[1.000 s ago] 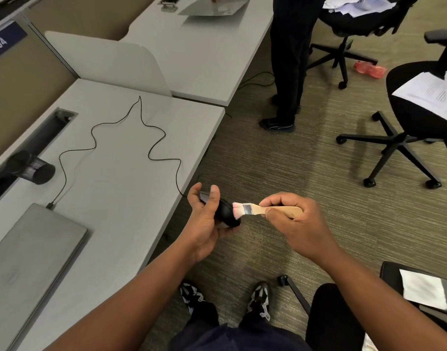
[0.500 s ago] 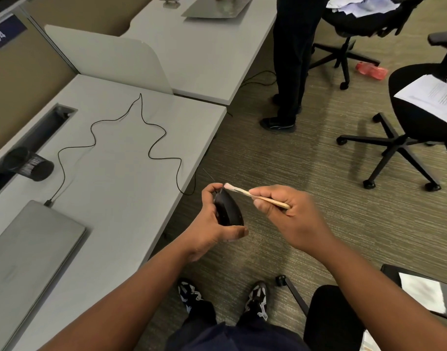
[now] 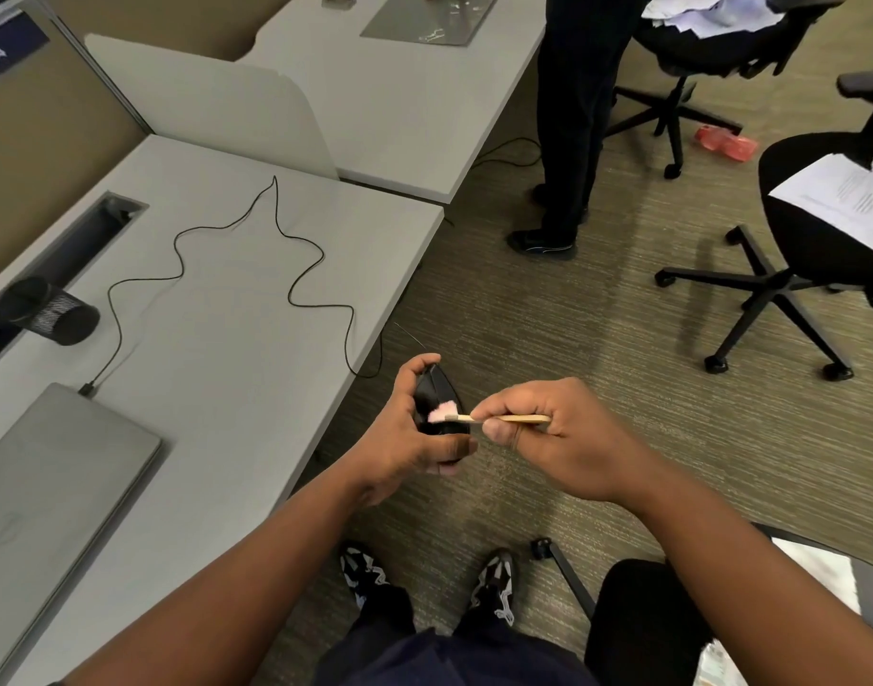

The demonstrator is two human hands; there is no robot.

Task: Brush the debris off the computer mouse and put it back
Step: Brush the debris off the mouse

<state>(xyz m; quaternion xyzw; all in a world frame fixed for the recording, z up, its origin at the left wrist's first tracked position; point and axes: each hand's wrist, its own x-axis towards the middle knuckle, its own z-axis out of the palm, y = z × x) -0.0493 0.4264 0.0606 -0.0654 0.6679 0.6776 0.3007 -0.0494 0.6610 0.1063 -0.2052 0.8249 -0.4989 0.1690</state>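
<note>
Left hand point(image 3: 405, 438) grips the mouse point(image 3: 437, 398), right hand point(image 3: 548, 438) pinches the brush point(image 3: 474, 416); I'd flick lightly off the edge.

The black computer mouse point(image 3: 437, 393) sits tilted on edge in my left grip point(image 3: 405, 433), off the tabletop edge, its cable point(image 3: 296, 289) snaking back across the tabletop point(image 3: 216, 349). The wooden-handled brush point(image 3: 494, 417) lies level, pink bristles on the mouse.
</note>
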